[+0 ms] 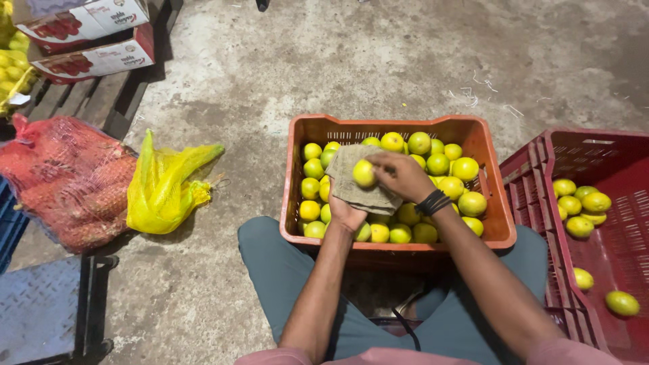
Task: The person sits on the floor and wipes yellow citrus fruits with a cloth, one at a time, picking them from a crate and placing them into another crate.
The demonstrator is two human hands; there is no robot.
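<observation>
While the left hand [348,213] cups a grey-green cloth [358,179] above the orange crate [497,223], the right hand [400,176] fingers clasp a yellow-green citrus fruit [364,173] on it. Most fruit remains in that crate; few lie in the red crate [602,152] beside it.

crate [297,196] of fruit before the knees, second crate [534,182] to its right, mesh sacks [162,189] left, cartons [88,40] behind them

Two crates: orange [399,243], red [595,196]. Two mesh bags: red [67,179], yellow [162,189]. Two cartons [88,40].
</observation>
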